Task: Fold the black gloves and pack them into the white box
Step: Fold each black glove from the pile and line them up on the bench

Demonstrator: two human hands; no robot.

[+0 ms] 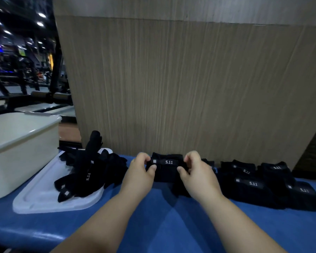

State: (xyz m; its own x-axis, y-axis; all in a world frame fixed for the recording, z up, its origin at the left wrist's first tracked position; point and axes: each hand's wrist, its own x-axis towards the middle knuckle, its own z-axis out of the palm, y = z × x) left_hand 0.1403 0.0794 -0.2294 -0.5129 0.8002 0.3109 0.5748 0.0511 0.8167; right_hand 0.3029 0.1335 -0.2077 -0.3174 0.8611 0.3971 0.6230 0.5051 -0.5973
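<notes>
**Operator:** What is closest to me?

**Observer:** Your two bare forearms reach forward over the blue-covered bench.

**Operator:** And my hands?

**Observer:** Your left hand pinches the left end of a black glove between thumb and curled fingers. Your right hand pinches the right end in the same way. The glove sits between them, low over the bench near its far edge. Its white "5.11" label faces you.

**Operator:** Where are the other gloves?

**Observer:** Left of your left hand, a loose pile of gloves lies on a flat white tray, with their fingers sticking out at several angles and one pointing upward. Right of your right hand, a group of folded gloves rests on the bench, close together, with labels showing on several.

**Operator:** And the box?

**Observer:** The white box stands at the far left, just beside the tray, with its open top facing up. I cannot tell whether the two touch.

**Operator:** Beyond that?

**Observer:** A tall wood-grain panel rises right behind the bench. To its left you look into a dim hall with ceiling lights, too blurred to make out.
</notes>
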